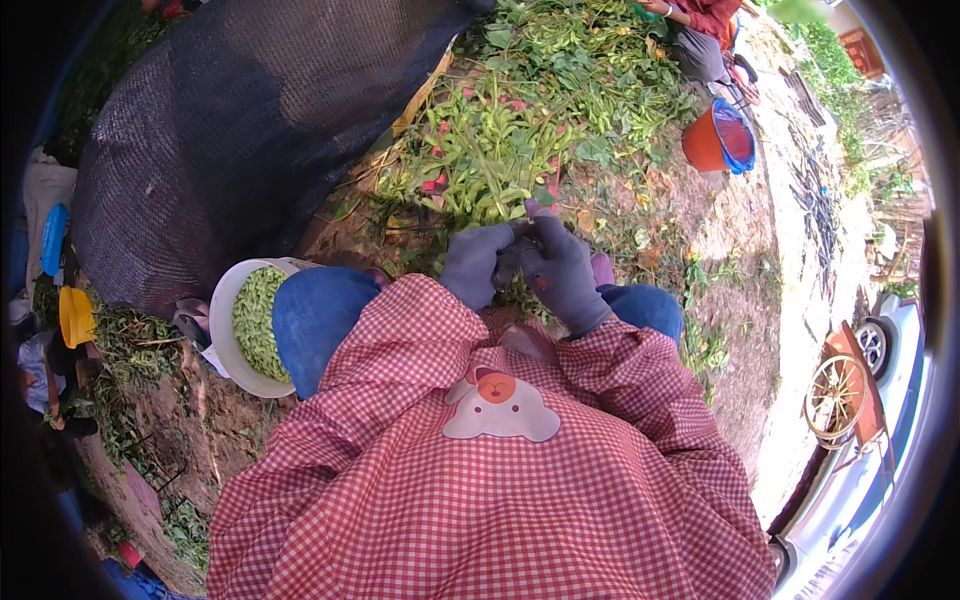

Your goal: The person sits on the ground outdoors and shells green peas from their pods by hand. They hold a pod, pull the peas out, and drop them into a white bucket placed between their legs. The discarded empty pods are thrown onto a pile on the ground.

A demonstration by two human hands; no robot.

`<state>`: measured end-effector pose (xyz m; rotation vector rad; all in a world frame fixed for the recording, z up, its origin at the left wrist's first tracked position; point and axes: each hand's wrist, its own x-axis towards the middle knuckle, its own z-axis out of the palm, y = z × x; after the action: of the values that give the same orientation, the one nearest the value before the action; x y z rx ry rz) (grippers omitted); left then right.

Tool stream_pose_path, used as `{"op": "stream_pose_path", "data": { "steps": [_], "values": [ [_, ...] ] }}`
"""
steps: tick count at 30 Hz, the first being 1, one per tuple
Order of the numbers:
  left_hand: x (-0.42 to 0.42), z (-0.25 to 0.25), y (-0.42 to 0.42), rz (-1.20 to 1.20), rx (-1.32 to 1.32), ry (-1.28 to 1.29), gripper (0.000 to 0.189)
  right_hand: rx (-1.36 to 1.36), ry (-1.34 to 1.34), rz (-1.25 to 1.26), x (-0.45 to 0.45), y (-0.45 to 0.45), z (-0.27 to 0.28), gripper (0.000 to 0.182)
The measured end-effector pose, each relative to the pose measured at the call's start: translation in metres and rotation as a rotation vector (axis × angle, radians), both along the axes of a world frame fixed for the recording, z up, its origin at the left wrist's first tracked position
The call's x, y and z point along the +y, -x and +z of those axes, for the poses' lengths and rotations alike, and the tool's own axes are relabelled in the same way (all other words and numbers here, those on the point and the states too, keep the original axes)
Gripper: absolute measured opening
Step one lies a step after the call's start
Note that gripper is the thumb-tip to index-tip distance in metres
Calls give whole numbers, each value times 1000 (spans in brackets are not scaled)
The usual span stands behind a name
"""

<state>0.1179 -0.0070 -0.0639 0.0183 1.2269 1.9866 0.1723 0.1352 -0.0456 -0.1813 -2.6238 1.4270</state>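
Observation:
Both hands wear grey work gloves and meet in front of my lap. My left hand (475, 264) is curled, with its fingertips turned towards the other hand. My right hand (559, 268) is bent beside it, thumb pointing up at the green bean plants (480, 169). Pods and stems lie right at the fingertips; anything pinched between the fingers is hidden. Beside my left knee, a white bucket (221, 337) holds many loose green bean pods (259, 322). A red-and-white checked smock (480, 510) with a bear patch covers my body and arms.
Dark shade netting (217, 142) hangs at the left front. More cut plants (600, 82) are heaped ahead. A lined red bucket (705, 140) stands near another person (705, 37) at the upper right. At far right are a wheeled cart (862, 390) and a car (900, 360).

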Motion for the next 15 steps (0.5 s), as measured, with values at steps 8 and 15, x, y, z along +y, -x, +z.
{"op": "stream_pose_path", "data": {
  "steps": [8, 15],
  "values": [
    [4, 11, -1, 58, -162, 149, 15, -110, 886, -238, 43, 21, 60, 47],
    [6, 4, -3, -20, -26, 85, 16, 1, 739, -141, -3, 31, 33, 40]
  ]
}}
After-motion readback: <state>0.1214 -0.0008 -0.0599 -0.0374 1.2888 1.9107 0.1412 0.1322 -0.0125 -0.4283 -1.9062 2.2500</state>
